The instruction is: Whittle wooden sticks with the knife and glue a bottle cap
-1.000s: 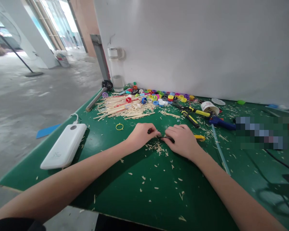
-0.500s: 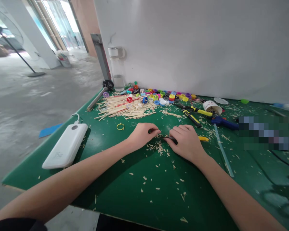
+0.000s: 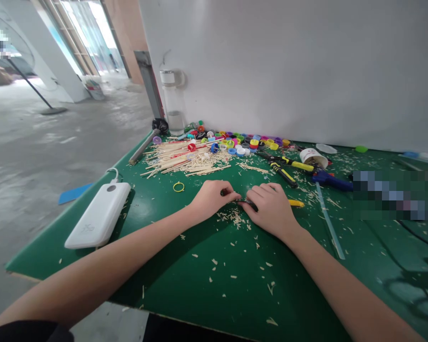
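Note:
My right hand is closed around a yellow-handled knife. The handle's end sticks out past the right side of the hand, and the dark blade points left. My left hand is closed in a pinch right at the blade's tip. Whatever lies between its fingertips is too small and hidden to make out. Pale wood shavings are heaped on the green table just under both hands. A yellow ring lies to the left of my left hand.
Thin wooden sticks and colourful bottle caps are piled behind my hands. Yellow-black pliers, a tipped white cup, a blue glue gun and a translucent stick lie right. A white power bank lies left.
My right hand has shifted slightly left with the knife, bringing the blade closer to my left fingertips. My left hand has barely moved.

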A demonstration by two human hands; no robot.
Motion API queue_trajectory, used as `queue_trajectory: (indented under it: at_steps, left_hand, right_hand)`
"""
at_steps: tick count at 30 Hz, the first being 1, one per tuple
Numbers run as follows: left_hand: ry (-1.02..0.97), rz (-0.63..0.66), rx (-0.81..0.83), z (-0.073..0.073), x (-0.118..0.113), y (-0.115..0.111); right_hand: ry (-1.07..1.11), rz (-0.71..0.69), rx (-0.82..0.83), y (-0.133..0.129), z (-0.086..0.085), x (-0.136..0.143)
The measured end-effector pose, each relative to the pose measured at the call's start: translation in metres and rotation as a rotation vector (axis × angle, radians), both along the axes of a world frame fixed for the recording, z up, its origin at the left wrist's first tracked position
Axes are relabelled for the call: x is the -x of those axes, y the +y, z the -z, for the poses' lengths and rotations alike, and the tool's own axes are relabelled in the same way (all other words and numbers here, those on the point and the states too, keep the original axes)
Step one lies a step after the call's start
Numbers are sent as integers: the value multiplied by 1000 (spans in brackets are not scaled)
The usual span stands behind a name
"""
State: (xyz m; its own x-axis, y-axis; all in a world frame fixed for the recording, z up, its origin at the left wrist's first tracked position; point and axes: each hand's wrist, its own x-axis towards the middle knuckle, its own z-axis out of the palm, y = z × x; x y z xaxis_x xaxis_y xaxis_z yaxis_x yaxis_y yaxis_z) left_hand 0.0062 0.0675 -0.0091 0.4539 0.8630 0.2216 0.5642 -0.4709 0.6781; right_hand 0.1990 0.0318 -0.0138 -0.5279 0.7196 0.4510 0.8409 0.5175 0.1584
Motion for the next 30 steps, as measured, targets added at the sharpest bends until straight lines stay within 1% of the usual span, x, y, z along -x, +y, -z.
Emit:
queue_trajectory:
  at_steps: [4, 9, 16, 22, 30]
  left_hand:
    - [-3, 10, 5, 0, -1, 0]
    - [-15, 9, -2, 1, -3, 0]
    - [-14, 13, 21, 2, -1, 2]
    - [14, 55, 1, 2, -1, 3]
    - [7, 63, -11, 3, 0, 3]
  right_hand:
    - [-5, -5, -2, 2, 2, 1]
    - [-7, -34, 48, 6, 2, 1]
    - [-2, -37, -31, 2, 2, 2]
    - [8, -36, -34, 3, 2, 2]
    - [8, -46, -26, 4, 3, 2]
